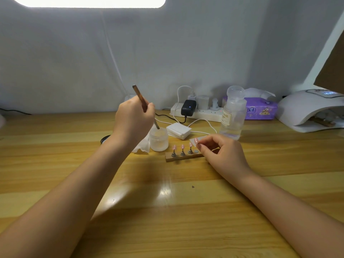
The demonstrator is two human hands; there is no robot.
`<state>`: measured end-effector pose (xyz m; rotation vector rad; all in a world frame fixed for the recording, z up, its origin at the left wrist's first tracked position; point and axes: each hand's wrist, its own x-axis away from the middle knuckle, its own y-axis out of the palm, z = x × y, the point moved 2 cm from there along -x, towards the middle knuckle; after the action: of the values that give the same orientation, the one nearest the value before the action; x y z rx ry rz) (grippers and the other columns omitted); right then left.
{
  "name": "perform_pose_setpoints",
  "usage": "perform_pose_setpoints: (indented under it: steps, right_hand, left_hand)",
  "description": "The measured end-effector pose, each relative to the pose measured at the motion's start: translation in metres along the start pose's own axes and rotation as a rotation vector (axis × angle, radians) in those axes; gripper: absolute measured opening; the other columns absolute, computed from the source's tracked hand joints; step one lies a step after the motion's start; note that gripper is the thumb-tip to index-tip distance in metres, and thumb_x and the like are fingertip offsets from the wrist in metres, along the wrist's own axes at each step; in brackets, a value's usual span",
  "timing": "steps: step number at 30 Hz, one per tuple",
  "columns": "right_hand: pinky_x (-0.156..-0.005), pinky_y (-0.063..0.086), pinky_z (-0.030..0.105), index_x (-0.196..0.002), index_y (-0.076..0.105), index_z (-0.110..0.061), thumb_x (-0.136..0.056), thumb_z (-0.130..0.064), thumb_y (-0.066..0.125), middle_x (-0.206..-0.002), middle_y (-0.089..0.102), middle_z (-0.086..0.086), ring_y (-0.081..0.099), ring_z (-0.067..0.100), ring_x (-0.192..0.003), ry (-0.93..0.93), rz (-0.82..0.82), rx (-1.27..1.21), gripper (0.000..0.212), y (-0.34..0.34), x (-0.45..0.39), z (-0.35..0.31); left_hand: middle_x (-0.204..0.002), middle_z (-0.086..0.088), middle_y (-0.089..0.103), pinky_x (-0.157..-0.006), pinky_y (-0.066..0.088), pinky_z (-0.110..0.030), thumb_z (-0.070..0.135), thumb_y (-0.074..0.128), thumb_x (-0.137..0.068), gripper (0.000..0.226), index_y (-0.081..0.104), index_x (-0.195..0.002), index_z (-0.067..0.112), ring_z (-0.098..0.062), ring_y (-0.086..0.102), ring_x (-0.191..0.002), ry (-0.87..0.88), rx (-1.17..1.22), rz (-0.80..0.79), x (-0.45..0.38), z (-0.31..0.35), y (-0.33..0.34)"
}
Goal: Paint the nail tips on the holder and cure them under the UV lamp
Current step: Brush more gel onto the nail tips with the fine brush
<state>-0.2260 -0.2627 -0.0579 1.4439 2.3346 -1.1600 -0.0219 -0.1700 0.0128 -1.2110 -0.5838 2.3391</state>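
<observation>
2 hands: left hand [133, 119], right hand [222, 152]. 1 brush [140, 97], 1 jar [158, 139], 1 holder [183, 157] w/ 3 pink nail tips [182, 146], 1 bottle [232, 116], 1 UV lamp [305, 108] far right, 1 tissue pack [260, 108].

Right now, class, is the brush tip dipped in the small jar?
Yes, the left hand holds the brush with its tip down inside the open jar.

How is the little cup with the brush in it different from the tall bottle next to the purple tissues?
The frosted jar is short and squat; the tall bottle stands much higher. The jar is open on top, with the brush that the left hand grips dipping its tip in; the bottle has a domed clear cap. The bottle wears a label; the jar is plain. Both stand upright on the wooden table.
</observation>
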Motion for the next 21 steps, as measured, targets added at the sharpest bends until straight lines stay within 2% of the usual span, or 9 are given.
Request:
perform_pose_setpoints:
  steps: [2,5,9,12,14,17,21]
  right_hand:
    - [-0.062,0.044,0.007,-0.092,0.072,-0.020,-0.086,-0.016,0.069,-0.078,0.067,-0.012,0.059,-0.003,-0.078,0.001,0.000,0.004,0.008,0.000,0.000,0.000]
    - [-0.062,0.043,0.007,-0.091,0.073,-0.019,-0.086,-0.015,0.069,-0.077,0.066,-0.012,0.059,-0.004,-0.075,0.005,0.002,-0.001,0.008,0.000,0.000,0.000]
    - [-0.061,0.042,0.006,-0.090,0.073,-0.020,-0.086,-0.015,0.069,-0.075,0.066,-0.013,0.058,-0.006,-0.073,0.014,0.003,-0.005,0.008,0.000,0.000,0.001]
    - [-0.061,0.043,0.006,-0.090,0.073,-0.018,-0.086,-0.014,0.069,-0.075,0.066,-0.012,0.059,-0.004,-0.074,0.012,0.009,-0.008,0.007,0.000,0.000,0.001]
    - [-0.062,0.043,0.007,-0.091,0.073,-0.018,-0.086,-0.015,0.069,-0.076,0.067,-0.011,0.059,-0.002,-0.076,0.007,0.009,-0.008,0.007,0.000,0.000,0.001]
    - [-0.062,0.044,0.008,-0.091,0.073,-0.018,-0.086,-0.015,0.069,-0.077,0.067,-0.011,0.059,-0.002,-0.077,0.006,0.005,-0.009,0.007,0.000,0.000,0.001]
    - [-0.062,0.044,0.007,-0.090,0.073,-0.018,-0.086,-0.014,0.069,-0.076,0.067,-0.011,0.059,-0.002,-0.076,0.009,0.009,-0.014,0.007,0.000,0.000,0.001]
  left_hand:
    - [-0.065,-0.009,0.058,-0.058,0.043,-0.037,0.018,0.051,-0.093,0.026,0.058,-0.075,0.000,-0.028,0.054,-0.065,-0.020,-0.031,-0.063,-0.001,0.001,-0.002]
    - [-0.075,-0.013,0.062,-0.066,0.049,-0.043,0.018,0.050,-0.092,0.023,0.061,-0.082,0.000,-0.031,0.058,-0.075,-0.051,-0.067,-0.199,-0.003,0.002,-0.002]
    - [-0.080,0.004,0.064,-0.062,0.041,-0.015,0.019,0.057,-0.094,0.014,0.068,-0.089,0.013,-0.015,0.060,-0.080,0.012,-0.098,-0.342,-0.006,0.004,-0.008]
    - [-0.088,0.001,0.069,-0.070,0.045,-0.020,0.017,0.060,-0.094,0.013,0.072,-0.096,0.013,-0.015,0.061,-0.084,0.043,-0.126,-0.407,-0.009,0.006,-0.014]
    - [-0.091,-0.001,0.070,-0.076,0.048,-0.026,0.017,0.060,-0.094,0.014,0.073,-0.098,0.014,-0.018,0.061,-0.087,0.051,-0.146,-0.413,-0.011,0.007,-0.018]
    - [-0.089,-0.003,0.071,-0.078,0.052,-0.032,0.017,0.059,-0.094,0.014,0.073,-0.095,0.013,-0.022,0.063,-0.086,0.072,-0.179,-0.394,-0.012,0.010,-0.025]
    - [-0.081,-0.004,0.071,-0.074,0.052,-0.030,0.014,0.058,-0.092,0.016,0.072,-0.087,0.008,-0.022,0.064,-0.081,0.108,-0.167,-0.265,-0.013,0.014,-0.033]
